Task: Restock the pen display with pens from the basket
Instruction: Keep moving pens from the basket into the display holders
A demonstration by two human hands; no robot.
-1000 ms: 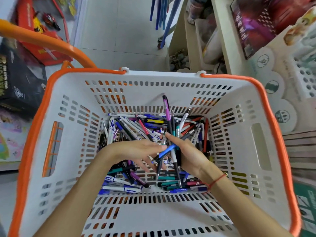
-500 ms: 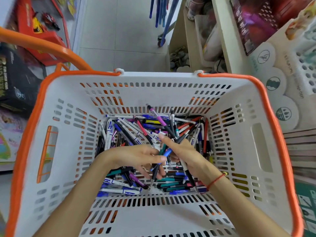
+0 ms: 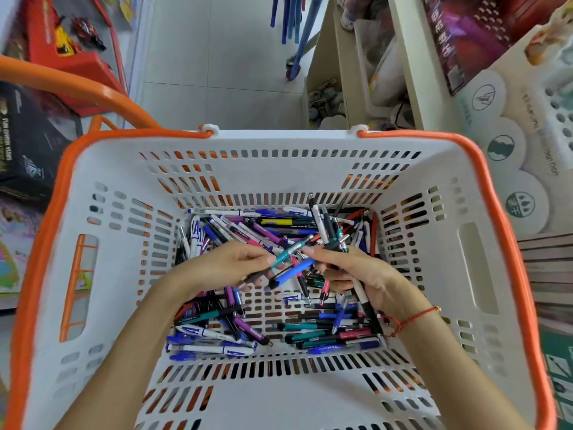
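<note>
A: Status? Both hands down in basket (image 3: 310, 169), white w/ orange rim. Loose pens (image 3: 235, 318) heaped on its floor.

B: Right hand (image 3: 356, 274) has fingers curled round a bundle of pens (image 3: 328, 231), tips fanning up and away. Left hand (image 3: 226, 265) pinches a teal pen (image 3: 286, 254) at fingertips; a blue pen (image 3: 293, 273) crosses just below, btwn the hands. Whose grip it's in, can't tell.

A: Step in hand?

B: Prob. feeding picks into the right-hand bundle. Advice: align same way, tips together, else they'll jam at the holes. Don't overfill the fist.

A: Display?

B: Pen display (image 3: 558, 97), white rack w/ holes, upper right, well apart from basket. Nothing carried over yet.
</note>
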